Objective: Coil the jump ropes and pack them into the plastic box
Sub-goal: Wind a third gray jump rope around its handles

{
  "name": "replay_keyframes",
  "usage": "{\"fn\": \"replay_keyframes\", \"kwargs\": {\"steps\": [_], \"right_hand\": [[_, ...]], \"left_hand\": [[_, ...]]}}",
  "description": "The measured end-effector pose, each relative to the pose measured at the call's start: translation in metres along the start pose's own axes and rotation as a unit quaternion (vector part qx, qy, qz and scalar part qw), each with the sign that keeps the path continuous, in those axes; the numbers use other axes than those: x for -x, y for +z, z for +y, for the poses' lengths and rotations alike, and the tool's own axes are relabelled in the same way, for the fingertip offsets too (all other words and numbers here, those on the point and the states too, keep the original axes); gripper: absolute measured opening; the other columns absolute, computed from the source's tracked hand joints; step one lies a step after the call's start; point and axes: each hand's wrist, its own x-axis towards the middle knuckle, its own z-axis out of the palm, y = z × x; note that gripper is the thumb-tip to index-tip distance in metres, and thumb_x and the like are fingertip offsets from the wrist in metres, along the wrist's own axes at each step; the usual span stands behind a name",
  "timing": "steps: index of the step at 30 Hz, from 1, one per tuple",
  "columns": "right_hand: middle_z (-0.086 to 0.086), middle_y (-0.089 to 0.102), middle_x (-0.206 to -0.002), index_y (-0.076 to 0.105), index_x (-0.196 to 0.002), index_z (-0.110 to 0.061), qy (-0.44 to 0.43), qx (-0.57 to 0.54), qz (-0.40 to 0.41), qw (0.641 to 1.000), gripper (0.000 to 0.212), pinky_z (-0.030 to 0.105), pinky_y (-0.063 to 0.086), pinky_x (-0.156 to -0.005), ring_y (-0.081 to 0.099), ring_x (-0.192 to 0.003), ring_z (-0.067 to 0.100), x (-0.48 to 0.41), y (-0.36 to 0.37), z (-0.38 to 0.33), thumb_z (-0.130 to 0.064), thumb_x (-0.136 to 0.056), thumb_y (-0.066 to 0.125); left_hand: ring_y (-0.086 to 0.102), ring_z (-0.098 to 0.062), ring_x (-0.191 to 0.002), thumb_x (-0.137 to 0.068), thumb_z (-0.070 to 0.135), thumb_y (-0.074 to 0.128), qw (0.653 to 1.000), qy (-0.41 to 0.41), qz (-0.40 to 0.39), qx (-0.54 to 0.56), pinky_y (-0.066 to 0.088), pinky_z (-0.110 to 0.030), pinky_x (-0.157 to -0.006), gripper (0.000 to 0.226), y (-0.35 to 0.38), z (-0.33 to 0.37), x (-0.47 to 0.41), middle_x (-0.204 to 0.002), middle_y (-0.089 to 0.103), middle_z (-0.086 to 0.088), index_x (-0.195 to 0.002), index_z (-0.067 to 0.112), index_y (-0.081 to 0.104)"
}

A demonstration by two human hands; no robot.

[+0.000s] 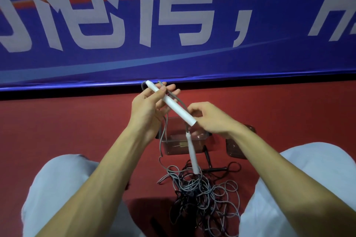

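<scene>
Above the plastic box (174, 150), left hand (147, 107) and right hand (211, 119) grip a white, grey-corded handle (173, 105).

White handle (171, 103) – grey cord (163, 140); grey-black rope tangle (202, 192); red floor (57, 131); blue banner (269, 54), white lettering.

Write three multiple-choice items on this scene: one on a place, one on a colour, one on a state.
1. Where does the tangle lie?
A in a box
B on the floor
C on a table

2. What colour is the raised handle?
A black
B red
C white

3. How is that handle held?
A by both hands
B by one hand
C by neither

Answers:
1 B: the cords sprawl on the red floor.
2 C: it is plainly white.
3 A: the left hand and the right hand each grip an end.
</scene>
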Motion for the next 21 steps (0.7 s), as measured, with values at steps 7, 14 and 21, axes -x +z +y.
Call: {"fn": "replay_keyframes", "kwargs": {"steps": [7, 14, 21], "right_hand": [[0.009, 0.071, -0.082, 0.061, -0.085, -0.013, -0.009, -0.07, 0.112, 0.991, 0.018, 0.029, 0.056, -0.06, 0.066, -0.067, 0.019, -0.003, -0.01, 0.001, 0.0, -0.095, 0.054], [0.011, 0.068, -0.088, 0.059, -0.092, -0.006, 0.008, -0.293, 0.206, 0.933, 0.008, 0.03, 0.059, -0.058, 0.069, -0.072, 0.015, -0.002, -0.012, -0.008, -0.001, -0.096, 0.054], [0.013, 0.063, -0.086, 0.056, -0.085, -0.003, 0.053, -0.46, 0.203, 0.863, 0.014, 0.043, 0.057, -0.077, 0.065, -0.09, 0.027, -0.003, -0.002, -0.01, 0.006, -0.095, 0.052]], "left_hand": [[0.073, -0.019, -0.089, -0.096, 0.007, 0.058, 0.966, -0.02, -0.04, -0.254, 0.057, -0.032, -0.075, 0.017, -0.008, -0.013, -0.003, -0.1, 0.075, -0.007, -0.111, 0.005, 0.064], [0.061, -0.007, -0.067, -0.096, 0.017, 0.061, 0.863, 0.032, -0.139, -0.485, 0.047, -0.023, -0.06, 0.014, -0.011, -0.028, -0.001, -0.08, 0.072, -0.006, -0.101, 0.006, 0.067], [0.058, -0.004, -0.055, -0.099, 0.016, 0.057, 0.878, -0.005, -0.156, -0.453, 0.047, -0.021, -0.051, 0.013, -0.007, -0.033, 0.005, -0.064, 0.06, 0.007, -0.089, 0.009, 0.063]]}}
